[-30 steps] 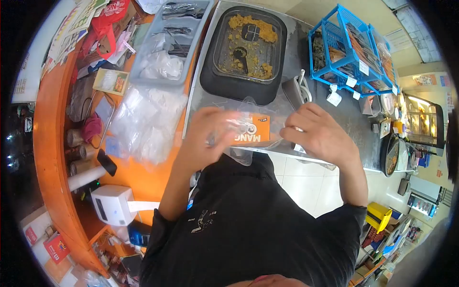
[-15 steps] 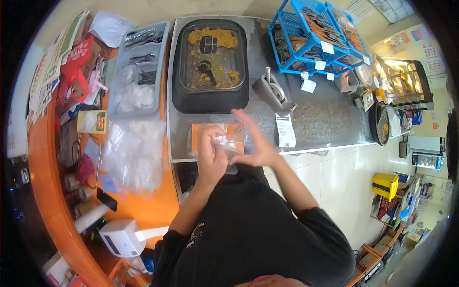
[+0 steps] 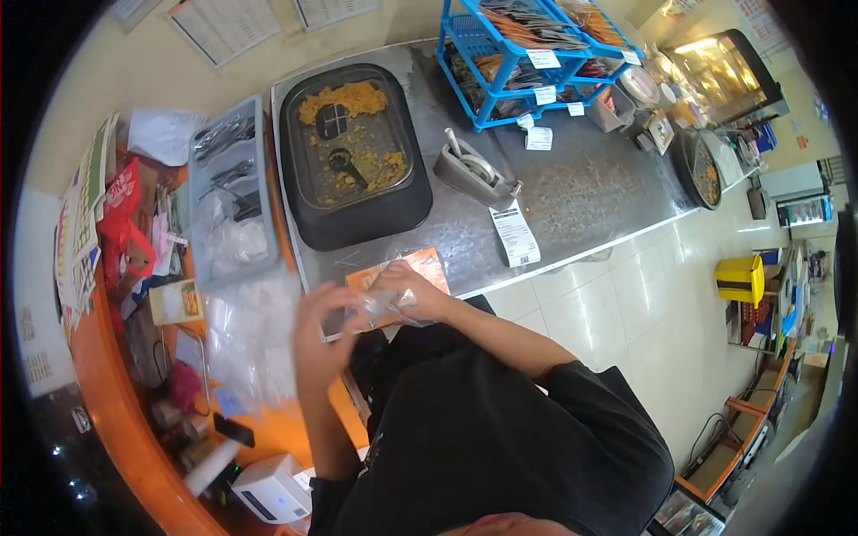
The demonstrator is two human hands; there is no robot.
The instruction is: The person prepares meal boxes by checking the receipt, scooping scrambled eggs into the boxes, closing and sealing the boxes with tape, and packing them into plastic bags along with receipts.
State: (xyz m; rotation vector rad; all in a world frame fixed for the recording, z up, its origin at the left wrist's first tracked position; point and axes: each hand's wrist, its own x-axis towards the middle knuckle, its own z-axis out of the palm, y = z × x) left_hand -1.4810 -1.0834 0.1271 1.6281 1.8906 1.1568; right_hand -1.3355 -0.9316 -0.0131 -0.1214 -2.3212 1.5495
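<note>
My right hand [image 3: 413,293] is closed on a crumpled clear plastic bag [image 3: 382,305], over an orange printed package [image 3: 431,264] near the front edge of the metal counter. Just to the left, my left hand [image 3: 323,326] is raised and blurred by motion, its fingers apart beside the bag. Whether it touches the plastic cannot be made out. Beyond the hands stands a black tray with a clear lid [image 3: 356,147], yellow food and a dark scoop or handle showing through it.
A tape dispenser [image 3: 474,179] and a printed receipt [image 3: 515,236] lie on the metal counter [image 3: 590,183]. Blue baskets [image 3: 500,71] of packets stand behind. Left are a grey cutlery bin [image 3: 234,188], plastic bags [image 3: 250,335] and a white device [image 3: 273,489].
The view has shifted, turning toward the right side of the counter. My hands were apart with plastic stretched between them, then came together; now my left hand has moved off leftward, the right keeping the bag.
</note>
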